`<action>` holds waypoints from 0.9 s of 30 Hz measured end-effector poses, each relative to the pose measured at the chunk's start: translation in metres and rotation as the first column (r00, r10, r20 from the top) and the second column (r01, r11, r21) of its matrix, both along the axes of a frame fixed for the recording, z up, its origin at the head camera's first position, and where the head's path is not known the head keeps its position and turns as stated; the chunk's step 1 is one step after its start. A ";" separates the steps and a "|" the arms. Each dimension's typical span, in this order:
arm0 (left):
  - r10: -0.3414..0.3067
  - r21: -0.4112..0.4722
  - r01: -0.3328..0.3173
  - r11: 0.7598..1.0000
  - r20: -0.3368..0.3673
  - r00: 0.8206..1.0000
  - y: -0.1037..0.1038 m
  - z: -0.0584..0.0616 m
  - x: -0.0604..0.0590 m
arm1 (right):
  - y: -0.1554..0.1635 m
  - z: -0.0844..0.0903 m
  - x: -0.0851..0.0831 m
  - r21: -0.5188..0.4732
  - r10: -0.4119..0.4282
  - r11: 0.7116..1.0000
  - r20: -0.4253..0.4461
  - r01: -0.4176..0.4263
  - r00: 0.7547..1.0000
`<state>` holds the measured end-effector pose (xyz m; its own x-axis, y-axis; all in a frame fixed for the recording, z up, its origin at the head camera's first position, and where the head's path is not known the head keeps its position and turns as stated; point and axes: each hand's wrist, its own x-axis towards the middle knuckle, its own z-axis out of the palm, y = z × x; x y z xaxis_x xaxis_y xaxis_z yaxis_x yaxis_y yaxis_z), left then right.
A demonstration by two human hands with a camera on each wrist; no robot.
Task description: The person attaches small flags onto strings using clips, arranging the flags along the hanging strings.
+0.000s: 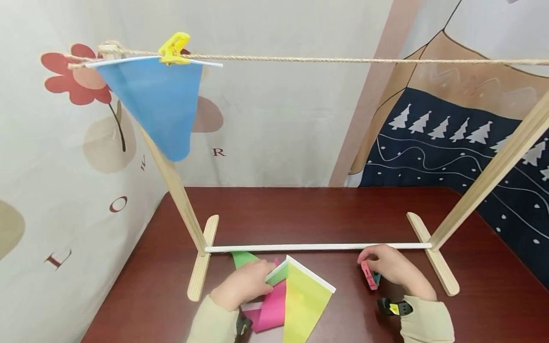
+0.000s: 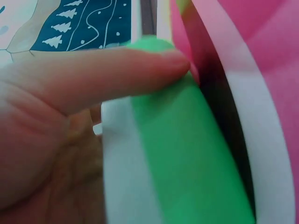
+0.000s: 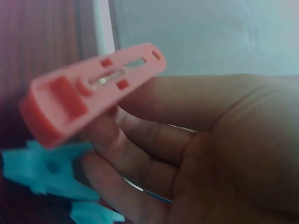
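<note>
My left hand [image 1: 249, 284] pinches a green pennant [image 2: 182, 144] by its white-edged side, the thumb lying flat across the cloth in the left wrist view. A yellow pennant [image 1: 306, 302] with a white top strip overlaps the green one, and a pink pennant [image 1: 273, 309] lies beneath them. My right hand [image 1: 392, 267] grips a pinkish-red plastic clip [image 3: 98, 91] between thumb and fingers. Teal clips [image 3: 44, 170] are just below those fingers on the table. Above, a blue pennant [image 1: 160, 100] hangs from a string, held by a yellow clip [image 1: 174, 49].
The twine [image 1: 300, 59] stretches between a left wooden post [image 1: 173, 190] and a right wooden post [image 1: 489, 176]. A white rod [image 1: 317, 247] joins their feet low across the dark red table [image 1: 309, 216]. A printed cloth backdrop [image 1: 274, 119] stands behind.
</note>
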<state>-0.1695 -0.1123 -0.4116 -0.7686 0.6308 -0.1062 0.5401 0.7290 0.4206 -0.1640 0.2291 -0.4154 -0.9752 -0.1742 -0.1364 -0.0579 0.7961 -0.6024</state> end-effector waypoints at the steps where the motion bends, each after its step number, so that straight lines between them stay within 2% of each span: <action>1: -0.008 0.001 0.008 1.000 -0.013 1.000 0.000 -0.001 -0.001 | -0.002 -0.001 -0.001 0.008 -0.003 1.000 0.007 0.003 1.000; 5: -0.001 -0.007 0.000 1.000 -0.019 1.000 0.000 -0.002 -0.001 | -0.008 -0.006 -0.001 -0.008 -0.018 1.000 0.026 0.018 1.000; 9: 0.079 -0.044 -0.077 0.996 0.037 0.996 -0.002 0.001 0.004 | -0.010 -0.007 0.002 -0.045 -0.057 0.997 0.058 0.059 0.997; 12: 0.132 -0.082 -0.127 0.989 0.058 0.990 -0.006 0.004 0.006 | -0.013 -0.007 0.003 -0.029 -0.095 0.995 0.074 0.098 0.993; 16: 0.140 -0.120 -0.134 0.984 0.046 0.989 -0.011 0.007 0.005 | -0.015 -0.006 0.003 0.067 -0.130 0.990 0.066 0.126 0.989; 21: 0.135 -0.129 -0.128 0.983 0.052 0.989 -0.015 0.009 0.004 | -0.017 -0.003 0.003 0.196 -0.184 0.966 0.057 0.170 0.981; 27: 0.146 -0.120 -0.138 0.983 0.063 0.987 -0.018 0.012 0.006 | -0.022 -0.003 0.004 0.227 -0.186 0.959 0.057 0.169 0.981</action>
